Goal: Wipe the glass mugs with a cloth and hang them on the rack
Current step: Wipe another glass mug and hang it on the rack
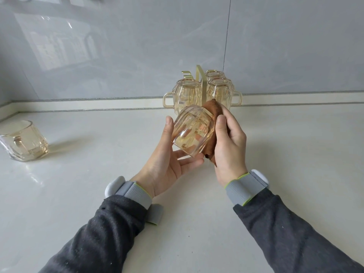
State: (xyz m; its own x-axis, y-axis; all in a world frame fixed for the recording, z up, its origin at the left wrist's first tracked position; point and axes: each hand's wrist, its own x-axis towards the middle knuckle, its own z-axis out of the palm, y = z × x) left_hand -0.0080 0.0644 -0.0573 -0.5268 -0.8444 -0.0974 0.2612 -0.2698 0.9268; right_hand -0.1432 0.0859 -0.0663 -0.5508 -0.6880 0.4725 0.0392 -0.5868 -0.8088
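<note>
We see the amber glass mug (194, 133) held above the pale counter (98, 184), tilted with its thick base toward us and its mouth pointing away toward the rack. Our left hand (167, 154) cradles it, thumb on the left side of the glass and fingers curled beneath the base. Our right hand (229, 146) grips a brown cloth (214, 109) and presses it against the right side of the mug, thumb laid along the glass; the cloth bunches up beyond the rim and hangs out below the palm. Just behind stands the gold rack (201, 83) against the grey tiled wall, with three mugs hung base up: the left hung mug (186, 95), the right hung mug (220, 89) and a rear hung mug (214, 73) behind that one. The left one carries a small barcode sticker (182, 102); its print is too small for us to read. Bare hooks (186, 72) show at the rack's upper left. Well apart, at the far left of the counter, another mug (25, 140) stands mouth up with its handle toward us. Grey wristbands (134, 191) edged in lime sit above dark grey sleeves (102, 233).
</note>
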